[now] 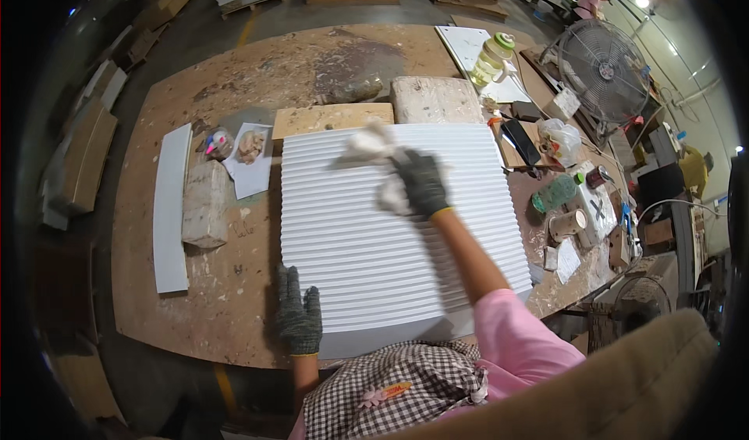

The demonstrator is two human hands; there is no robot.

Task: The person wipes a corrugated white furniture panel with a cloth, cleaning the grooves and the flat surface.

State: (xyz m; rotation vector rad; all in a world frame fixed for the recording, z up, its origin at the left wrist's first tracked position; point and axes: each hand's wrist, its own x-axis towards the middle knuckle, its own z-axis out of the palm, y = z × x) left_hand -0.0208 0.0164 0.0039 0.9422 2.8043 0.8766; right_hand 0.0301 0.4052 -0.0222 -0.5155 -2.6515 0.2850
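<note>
A white ribbed panel (367,260) is laid in the middle of the worktop (242,284), its near side brought close to the worktop's near edge. Over the panel's far half, a pale cloth (370,145) is held by the gloved right hand (424,184); cloth shows on two sides of it, but the bend of each finger is lost in blur. If the cloth were pressed too lightly or bunched unevenly, the grooves could be missed; if grit were caught in it, the white face could be scratched.

At the panel's left side, near its near-left corner, the gloved left hand (299,315) is placed with its visible fingers straight and spread. Whether the panel is firmly pressed by them cannot be told; if it is not, the panel could be slid by a hard stroke and be carried past the near edge.

Just beyond the panel's far side stand a wooden board (335,118) and a wrapped block (437,101), against which the knuckles could be knocked by an overlong stroke. Toward the worktop's right edge, a phone (520,142), a green bottle (555,193) and a cup (567,224) are crowded; by a wide sideways sweep, something could be tipped and liquid, if any, spilled.
</note>
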